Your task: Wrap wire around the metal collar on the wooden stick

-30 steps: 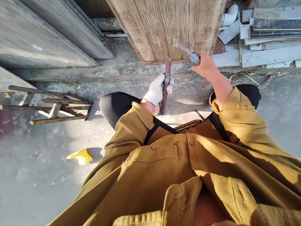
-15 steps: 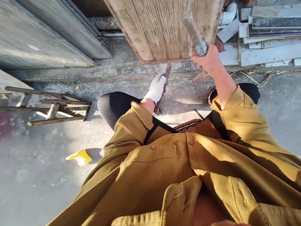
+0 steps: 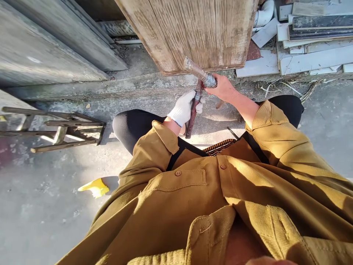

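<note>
My left hand point(image 3: 179, 110), in a white knit glove, is closed around a dark reddish-brown stick point(image 3: 191, 127) that stands tilted over the concrete between my knees. Some wire is wrapped round this stick just above the gloved fingers. My bare right hand point(image 3: 223, 88) grips a lighter wooden stick point(image 3: 195, 69) with a thick winding of silvery wire point(image 3: 209, 80) on it. The wound stick crosses close to the dark stick's upper end; whether they touch I cannot tell. Its lower end shows below my right hand.
A weathered wooden panel point(image 3: 197, 35) leans ahead, with grey boards point(image 3: 52, 55) to its left. Stacked planks point(image 3: 317, 60) and a white pipe elbow point(image 3: 265, 14) lie right. At left are a small wooden frame point(image 3: 63, 145) and a yellow object point(image 3: 97, 187) on the floor.
My right hand has moved left and slightly down, bringing the wire-wound stick over to the dark stick. My left hand keeps its hold, with the dark stick shifted slightly.
</note>
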The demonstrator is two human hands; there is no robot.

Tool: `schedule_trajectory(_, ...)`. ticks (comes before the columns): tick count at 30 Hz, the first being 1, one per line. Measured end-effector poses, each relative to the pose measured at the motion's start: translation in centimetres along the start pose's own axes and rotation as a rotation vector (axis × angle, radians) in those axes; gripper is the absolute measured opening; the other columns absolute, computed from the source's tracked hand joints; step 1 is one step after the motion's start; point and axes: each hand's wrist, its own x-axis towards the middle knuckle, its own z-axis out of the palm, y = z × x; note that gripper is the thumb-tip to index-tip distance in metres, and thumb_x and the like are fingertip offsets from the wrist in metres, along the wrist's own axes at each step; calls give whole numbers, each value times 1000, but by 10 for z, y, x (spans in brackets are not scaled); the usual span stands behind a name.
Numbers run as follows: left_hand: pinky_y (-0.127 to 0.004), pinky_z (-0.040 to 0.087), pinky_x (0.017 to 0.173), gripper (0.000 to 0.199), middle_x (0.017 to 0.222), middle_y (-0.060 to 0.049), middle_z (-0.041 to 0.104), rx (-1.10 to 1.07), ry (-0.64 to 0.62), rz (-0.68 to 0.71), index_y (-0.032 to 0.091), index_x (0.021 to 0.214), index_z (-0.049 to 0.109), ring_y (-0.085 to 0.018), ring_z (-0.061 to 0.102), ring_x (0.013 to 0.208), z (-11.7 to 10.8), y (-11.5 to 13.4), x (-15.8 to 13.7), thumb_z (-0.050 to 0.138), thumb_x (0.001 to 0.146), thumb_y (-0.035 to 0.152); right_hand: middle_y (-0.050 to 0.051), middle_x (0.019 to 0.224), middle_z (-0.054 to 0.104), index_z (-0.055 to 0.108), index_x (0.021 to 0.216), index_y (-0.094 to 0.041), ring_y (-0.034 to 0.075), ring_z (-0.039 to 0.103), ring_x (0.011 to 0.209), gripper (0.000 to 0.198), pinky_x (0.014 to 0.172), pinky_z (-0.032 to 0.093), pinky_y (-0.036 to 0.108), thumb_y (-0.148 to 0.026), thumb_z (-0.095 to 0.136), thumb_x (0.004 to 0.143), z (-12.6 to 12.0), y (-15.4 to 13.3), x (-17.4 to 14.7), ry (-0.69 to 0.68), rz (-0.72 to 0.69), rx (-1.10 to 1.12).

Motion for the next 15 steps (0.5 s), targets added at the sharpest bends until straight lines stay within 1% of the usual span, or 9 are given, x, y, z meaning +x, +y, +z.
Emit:
schedule_trajectory(2, -34, 46, 52, 55, 76, -7, 72, -22, -8, -9, 21, 109, 72, -18, 66, 56, 1, -1, 0, 52, 104, 73, 6, 100, 78, 72, 115, -18, 30, 76, 105, 32, 103, 61, 41, -14, 82, 85, 3, 2, 2, 18, 1, -13)
schedule_trajectory(4, -33, 45, 50, 57, 76, -7, 72, -49, -9, -14, 21, 109, 72, -18, 64, 56, 1, -2, 0, 51, 104, 74, 7, 101, 79, 72, 115, -18, 30, 76, 104, 32, 101, 62, 41, -14, 81, 85, 7, 4, 3, 32, 8, -11)
schedule_trajectory(7, -32, 45, 48, 61, 76, -7, 72, -74, 14, -11, 21, 106, 72, -17, 64, 55, 2, -2, 0, 48, 104, 77, 7, 104, 79, 70, 117, -18, 29, 77, 105, 33, 100, 62, 40, -14, 78, 85, 15, 8, 2, 69, 13, -2)
schedule_trajectory(10, -32, 46, 49, 63, 78, -8, 73, -77, 26, -6, 22, 103, 71, -18, 65, 57, 3, -1, 0, 47, 104, 80, 6, 104, 79, 71, 116, -21, 28, 77, 105, 29, 98, 62, 39, -19, 76, 88, 25, 10, -1, 75, 29, 9)
schedule_trajectory(13, -32, 46, 51, 61, 78, -7, 72, -59, 38, 12, 22, 101, 69, -18, 66, 59, 2, -2, 3, 48, 104, 80, 5, 102, 80, 72, 116, -22, 28, 78, 103, 25, 96, 63, 40, -24, 73, 91, 33, 7, -6, 60, 65, 7)
schedule_trajectory(15, -32, 46, 53, 55, 78, -6, 71, -44, 64, 64, 23, 101, 65, -17, 65, 59, -2, -6, 7, 52, 104, 77, 7, 105, 80, 72, 119, -21, 30, 77, 105, 28, 98, 63, 41, -25, 74, 91, 35, 3, -10, 59, 78, -16)
